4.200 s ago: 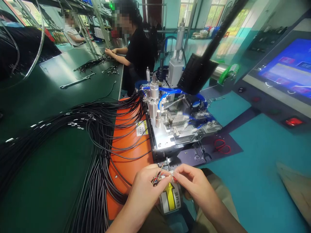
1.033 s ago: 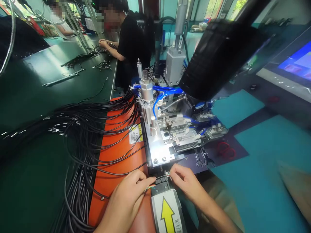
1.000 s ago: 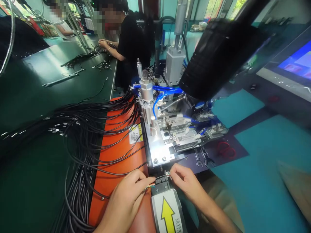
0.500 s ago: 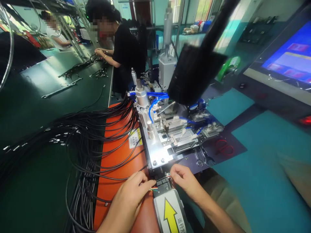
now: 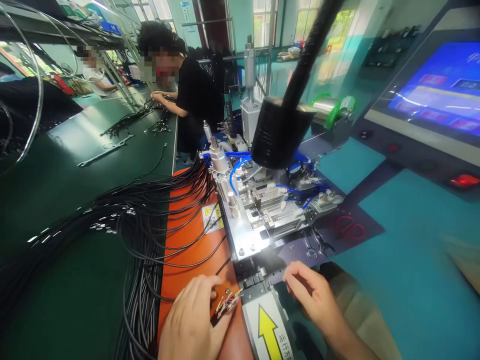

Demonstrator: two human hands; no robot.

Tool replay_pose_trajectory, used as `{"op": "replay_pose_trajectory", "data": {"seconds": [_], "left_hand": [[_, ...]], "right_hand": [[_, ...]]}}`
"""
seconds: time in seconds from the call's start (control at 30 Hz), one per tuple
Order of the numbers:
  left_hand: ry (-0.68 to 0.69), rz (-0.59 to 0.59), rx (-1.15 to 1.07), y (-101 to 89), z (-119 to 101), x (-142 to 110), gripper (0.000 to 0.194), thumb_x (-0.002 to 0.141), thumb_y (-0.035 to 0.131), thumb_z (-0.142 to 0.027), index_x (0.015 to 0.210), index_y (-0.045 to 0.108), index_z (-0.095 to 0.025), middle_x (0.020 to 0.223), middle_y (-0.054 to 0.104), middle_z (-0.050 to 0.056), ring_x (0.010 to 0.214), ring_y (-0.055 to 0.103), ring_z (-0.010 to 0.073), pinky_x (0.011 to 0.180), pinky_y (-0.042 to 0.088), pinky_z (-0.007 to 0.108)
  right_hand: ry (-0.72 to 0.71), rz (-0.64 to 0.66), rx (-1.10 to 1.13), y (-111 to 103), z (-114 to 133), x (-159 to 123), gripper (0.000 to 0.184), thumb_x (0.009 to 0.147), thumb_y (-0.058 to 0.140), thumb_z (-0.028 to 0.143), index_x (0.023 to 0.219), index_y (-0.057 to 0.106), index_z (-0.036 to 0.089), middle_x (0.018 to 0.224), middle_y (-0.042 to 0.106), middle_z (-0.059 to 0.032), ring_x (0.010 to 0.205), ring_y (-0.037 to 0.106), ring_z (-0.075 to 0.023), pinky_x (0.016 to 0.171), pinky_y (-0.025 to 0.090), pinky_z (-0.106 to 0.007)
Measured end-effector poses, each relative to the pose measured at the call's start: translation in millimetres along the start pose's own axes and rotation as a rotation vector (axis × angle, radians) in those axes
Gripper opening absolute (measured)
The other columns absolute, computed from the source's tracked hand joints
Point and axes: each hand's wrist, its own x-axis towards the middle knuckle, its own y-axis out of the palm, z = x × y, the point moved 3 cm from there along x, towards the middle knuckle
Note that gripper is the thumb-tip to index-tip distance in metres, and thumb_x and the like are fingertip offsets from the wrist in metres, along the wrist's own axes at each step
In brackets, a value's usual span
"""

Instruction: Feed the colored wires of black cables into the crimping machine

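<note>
Wires (image 5: 226,303) with coloured ends lie held in the left hand (image 5: 195,312), above the orange cover (image 5: 183,272). The right hand (image 5: 287,276), fingers curved and narrowly parted, hovers near the black block (image 5: 252,290). Beyond stands the metal machine (image 5: 240,232).

Place looks like factory workshop. Signs of it: metal machine (image 5: 275,215) with blue tubes (image 5: 233,177), lit control screen (image 5: 442,90), wire spool (image 5: 325,108), wrenches (image 5: 309,246); long green counter (image 5: 56,172) carrying many black cables (image 5: 144,275); co-workers (image 5: 198,92) along it; overhead shelf (image 5: 56,36).
</note>
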Motion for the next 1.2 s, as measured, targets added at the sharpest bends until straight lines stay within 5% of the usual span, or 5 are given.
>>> {"op": "replay_pose_trajectory", "data": {"seconds": [0.1, 0.27, 0.6, 1.07, 1.2], "left_hand": [[0.0, 0.19, -0.014, 0.6, -6, -7, 0.024, 0.083, 0.045, -0.028, 0.06, 0.05, -0.02, 0.059, 0.056, 0.0, 0.055, 0.053, 0.0161, 0.051, 0.041, 0.024], [-0.011, 0.375, -0.118, 5.3, -20, -9, 0.02, 0.082, 0.044, -0.018, 0.063, 0.051, -0.018, 0.061, 0.058, 0.0, 0.054, 0.055, 0.0142, 0.048, 0.036, 0.021], [0.065, 0.458, -0.72, 2.2, -46, 15, 0.022, 0.09, 0.038, -0.026, 0.089, 0.059, -0.021, 0.084, 0.063, 0.002, 0.077, 0.055, 0.0147, 0.069, 0.039, 0.023], [-0.133, 0.364, -0.868, 9.4, -42, 19, 0.032, 0.085, 0.042, -0.026, 0.059, 0.057, -0.015, 0.051, 0.048, -0.002, 0.051, 0.047, 0.0111, 0.053, 0.035, 0.019], [-0.039, 0.41, -0.847, 7.9, -43, 21, 0.032, 0.084, 0.044, -0.026, 0.059, 0.059, -0.014, 0.055, 0.055, 0.0, 0.054, 0.05, 0.0119, 0.056, 0.036, 0.02]], "right_hand": [[-0.262, 0.06, -0.152, 9, 35, -10, 0.015, 0.084, 0.045, 0.019, 0.072, 0.053, 0.018, 0.068, 0.053, -0.0012, 0.066, 0.05, -0.0152, 0.062, 0.039, -0.026], [-0.413, 0.145, -0.139, 30, 67, -17, 0.009, 0.084, 0.049, 0.016, 0.08, 0.057, 0.017, 0.071, 0.058, -0.0027, 0.068, 0.05, -0.0159, 0.065, 0.04, -0.028], [-0.087, 0.131, -0.036, 21, 58, -19, 0.018, 0.085, 0.044, 0.024, 0.071, 0.054, 0.019, 0.069, 0.055, -0.0006, 0.065, 0.052, -0.0148, 0.06, 0.041, -0.024], [0.092, 0.13, 0.145, 16, 45, -11, 0.021, 0.082, 0.05, 0.03, 0.069, 0.063, 0.018, 0.069, 0.06, -0.001, 0.069, 0.055, -0.0158, 0.063, 0.041, -0.023], [0.028, 0.169, 0.091, 15, 48, -10, 0.023, 0.082, 0.049, 0.028, 0.068, 0.064, 0.018, 0.068, 0.06, -0.0017, 0.068, 0.056, -0.0159, 0.065, 0.041, -0.024]]}}
